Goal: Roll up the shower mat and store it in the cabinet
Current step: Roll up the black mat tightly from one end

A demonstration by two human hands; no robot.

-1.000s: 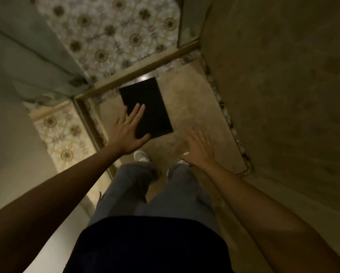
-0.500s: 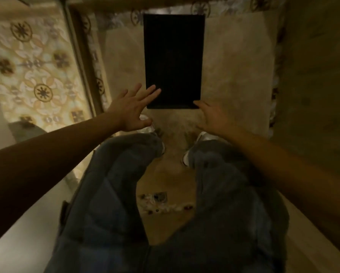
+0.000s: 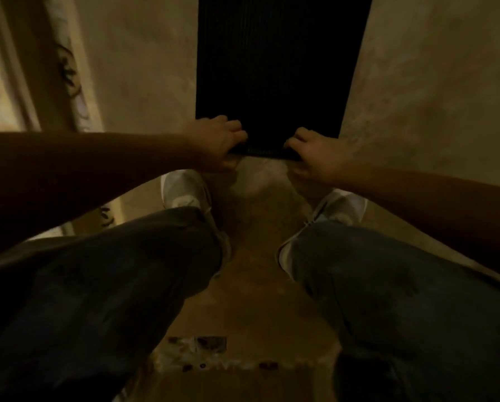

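Black and finely ribbed, the shower mat [image 3: 275,68] lies flat on the beige stone shower floor [image 3: 417,82], running away from the person to the top edge of the view. Its near edge is the one spot that has left the floor: the left hand [image 3: 219,140] pinches the near left corner, fingers curled over the top and thumb underneath, and the right hand [image 3: 315,152] pinches the near right corner the same way, so both grips are closed on the mat. That edge looks slightly raised, but no turn of a roll has formed yet.

Just behind the mat's near edge stand the person's white sneakers [image 3: 185,190], one on each side, with bent knees in dark jeans [image 3: 127,271] nearer the camera. To the mat's left runs a patterned tile border [image 3: 69,74].

By my reading the task is at its very start: the edge is taken, the whole rolling is left, and so is the storing. No cabinet shows here.
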